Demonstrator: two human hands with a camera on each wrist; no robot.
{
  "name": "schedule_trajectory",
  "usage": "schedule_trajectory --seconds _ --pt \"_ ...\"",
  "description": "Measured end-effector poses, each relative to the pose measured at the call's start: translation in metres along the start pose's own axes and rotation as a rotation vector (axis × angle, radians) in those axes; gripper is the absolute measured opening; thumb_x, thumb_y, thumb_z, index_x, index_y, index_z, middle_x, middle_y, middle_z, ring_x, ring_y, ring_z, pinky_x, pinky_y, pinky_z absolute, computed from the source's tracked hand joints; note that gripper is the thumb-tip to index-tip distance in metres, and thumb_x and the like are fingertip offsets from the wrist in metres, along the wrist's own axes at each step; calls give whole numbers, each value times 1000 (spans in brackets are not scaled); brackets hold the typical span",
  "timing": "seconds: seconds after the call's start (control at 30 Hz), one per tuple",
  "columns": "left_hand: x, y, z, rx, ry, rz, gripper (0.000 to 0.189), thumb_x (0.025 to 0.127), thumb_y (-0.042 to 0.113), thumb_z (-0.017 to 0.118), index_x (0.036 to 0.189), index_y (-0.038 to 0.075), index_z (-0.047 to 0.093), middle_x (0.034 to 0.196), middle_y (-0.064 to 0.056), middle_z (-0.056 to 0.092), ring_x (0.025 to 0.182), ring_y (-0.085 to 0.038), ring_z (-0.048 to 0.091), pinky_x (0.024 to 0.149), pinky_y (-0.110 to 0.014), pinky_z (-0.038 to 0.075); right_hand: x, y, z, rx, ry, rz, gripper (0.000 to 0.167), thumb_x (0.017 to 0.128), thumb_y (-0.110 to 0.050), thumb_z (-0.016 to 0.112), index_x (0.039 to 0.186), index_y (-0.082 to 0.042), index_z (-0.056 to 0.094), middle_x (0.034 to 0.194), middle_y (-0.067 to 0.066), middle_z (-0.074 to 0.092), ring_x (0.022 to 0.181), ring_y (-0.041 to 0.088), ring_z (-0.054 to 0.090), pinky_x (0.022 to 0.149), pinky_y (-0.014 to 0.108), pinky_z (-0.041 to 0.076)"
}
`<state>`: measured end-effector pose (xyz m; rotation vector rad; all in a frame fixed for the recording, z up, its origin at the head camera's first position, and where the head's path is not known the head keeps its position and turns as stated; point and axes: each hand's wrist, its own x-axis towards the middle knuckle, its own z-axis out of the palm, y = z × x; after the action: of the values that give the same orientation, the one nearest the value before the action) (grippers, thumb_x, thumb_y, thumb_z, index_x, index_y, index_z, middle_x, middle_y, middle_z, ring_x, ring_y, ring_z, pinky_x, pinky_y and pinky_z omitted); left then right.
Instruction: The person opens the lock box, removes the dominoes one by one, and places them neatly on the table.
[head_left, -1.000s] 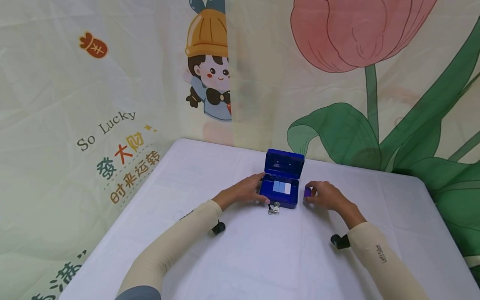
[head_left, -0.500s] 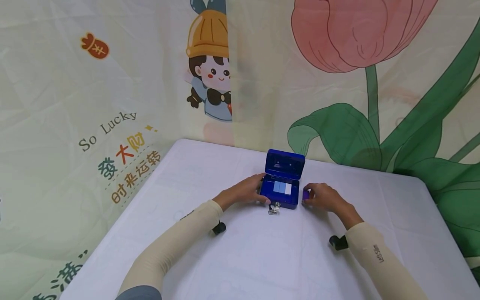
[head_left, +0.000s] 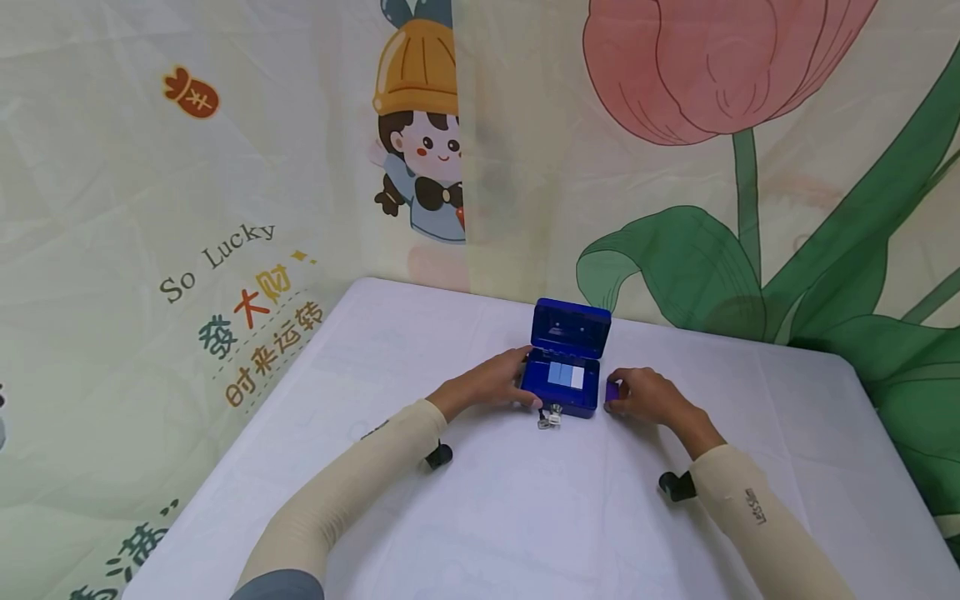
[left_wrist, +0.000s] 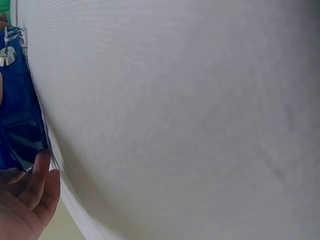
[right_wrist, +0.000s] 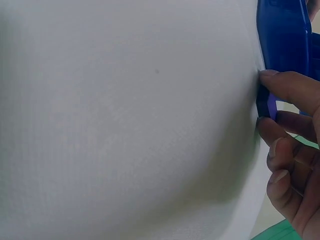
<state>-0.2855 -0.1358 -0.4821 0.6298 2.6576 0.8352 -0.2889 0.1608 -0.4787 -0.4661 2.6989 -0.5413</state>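
A blue metal cash box [head_left: 577, 409] stands on the table with its lid [head_left: 572, 327] raised. Inside it shows a panel of light blue and white stripes [head_left: 566, 376]. Keys [head_left: 550, 418] hang at the lock on its front. My left hand [head_left: 491, 380] holds the box at its left end, thumb at the front corner and fingers toward the back. Just right of the box, my right hand [head_left: 651, 395] pinches a small purple block [head_left: 612, 391] between thumb and fingers. In the right wrist view the purple block [right_wrist: 271, 106] stands on edge, low at the tabletop, close to the box.
A white cloth covers the table [head_left: 480, 517]. Behind it hangs a printed curtain [head_left: 517, 167] with a tulip and a cartoon figure. A small black camera sits under each wrist, the left camera [head_left: 439, 456] and the right camera [head_left: 678, 486].
My right hand has moved slightly left with the purple block, closer to the box. The left hand and the box have stayed in place.
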Motion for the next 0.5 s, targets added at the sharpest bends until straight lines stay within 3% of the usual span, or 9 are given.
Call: schedule_trajectory --seconds 0.5 --pt "0 1 -1 6 -8 -8 108 81 50 81 161 13 19 163 -10 34 150 -26 32 122 -45 30 -2 0 0 -8 4 -25 47 86 -24 80 126 -2 66 90 5 68 80 20 58 75 35 53"
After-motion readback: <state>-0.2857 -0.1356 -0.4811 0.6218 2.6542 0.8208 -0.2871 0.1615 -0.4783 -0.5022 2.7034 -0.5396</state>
